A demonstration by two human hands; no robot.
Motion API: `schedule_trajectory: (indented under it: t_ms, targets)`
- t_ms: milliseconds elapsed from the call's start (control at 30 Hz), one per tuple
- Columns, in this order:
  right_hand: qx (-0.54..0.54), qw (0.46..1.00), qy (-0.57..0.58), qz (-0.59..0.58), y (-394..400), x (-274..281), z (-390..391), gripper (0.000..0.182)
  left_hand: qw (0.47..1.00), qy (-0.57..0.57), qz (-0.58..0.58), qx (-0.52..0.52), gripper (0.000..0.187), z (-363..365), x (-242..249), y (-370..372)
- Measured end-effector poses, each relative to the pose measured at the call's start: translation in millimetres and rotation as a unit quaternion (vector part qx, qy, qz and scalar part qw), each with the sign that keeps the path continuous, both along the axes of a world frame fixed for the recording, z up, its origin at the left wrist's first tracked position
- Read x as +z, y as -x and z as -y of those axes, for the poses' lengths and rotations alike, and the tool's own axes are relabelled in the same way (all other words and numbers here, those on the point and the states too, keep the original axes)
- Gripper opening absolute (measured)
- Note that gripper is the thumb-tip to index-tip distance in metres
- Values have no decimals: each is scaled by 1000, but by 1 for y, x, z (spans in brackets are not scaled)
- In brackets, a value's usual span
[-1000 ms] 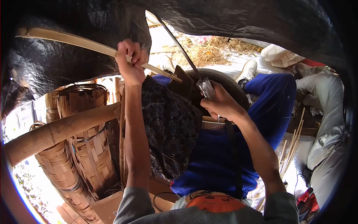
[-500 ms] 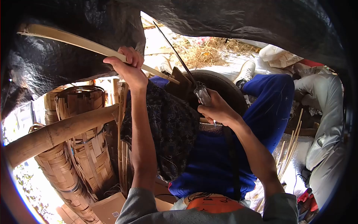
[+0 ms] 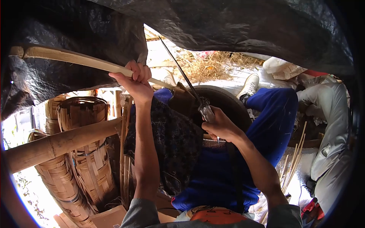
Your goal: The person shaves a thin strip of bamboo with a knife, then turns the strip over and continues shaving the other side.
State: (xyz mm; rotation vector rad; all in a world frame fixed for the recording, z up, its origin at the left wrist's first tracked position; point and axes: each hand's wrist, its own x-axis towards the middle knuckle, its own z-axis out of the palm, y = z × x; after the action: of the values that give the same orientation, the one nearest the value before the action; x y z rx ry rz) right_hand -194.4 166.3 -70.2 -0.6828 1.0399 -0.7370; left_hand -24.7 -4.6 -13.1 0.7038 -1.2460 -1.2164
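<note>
A long pale split-bamboo strip (image 3: 76, 58) slants down from the upper left. My left hand (image 3: 137, 83) is closed around it, and its near end reaches toward a dark block (image 3: 181, 99) near the middle. In my right hand (image 3: 222, 126) is a long, narrow, dark-bladed knife (image 3: 176, 65). Its handle (image 3: 206, 112) looks wrapped in shiny material, and the blade points up and to the left. The blade and the strip are apart at my left hand. A dark patterned cloth (image 3: 173, 140) covers my left leg, between my forearms.
Tall woven bamboo baskets (image 3: 93, 167) stand at left behind a thick bamboo pole (image 3: 64, 142). Black plastic sheeting (image 3: 228, 22) hangs overhead. A round dark tyre-like rim (image 3: 228, 97) lies ahead. Another person's pale trouser leg (image 3: 329, 114) and thin bamboo sticks (image 3: 294, 161) are at right.
The view has tilted up slightly, so most things sit lower in the frame. My left hand and the strip appear a little farther right. Both hands keep their grips.
</note>
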Motion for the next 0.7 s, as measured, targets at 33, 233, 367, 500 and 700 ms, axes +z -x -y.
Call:
schedule_trajectory:
  t_ms: [33, 233, 367, 500, 700]
  targets:
    - [-3, 1000, 8, 6, 0, 0, 0, 26, 1000, -2, 11, 9, 64, -1, 2, 0]
    - [4, 1000, -1, 12, -2, 4, 4, 24, 999, 1, 20, 27, 64, 0, -3, -2]
    - [-5, 1000, -7, 0, -6, -1, 4, 19, 999, 1, 30, 44, 64, 3, -3, 3]
    - [0, 1000, 20, -1, -11, 6, 7, 19, 995, -10, 20, 95, 64, 7, -7, 10]
    - [-18, 983, -99, 155, -33, -4, 10, 17, 991, 1, 21, 135, 63, 5, -10, 12]
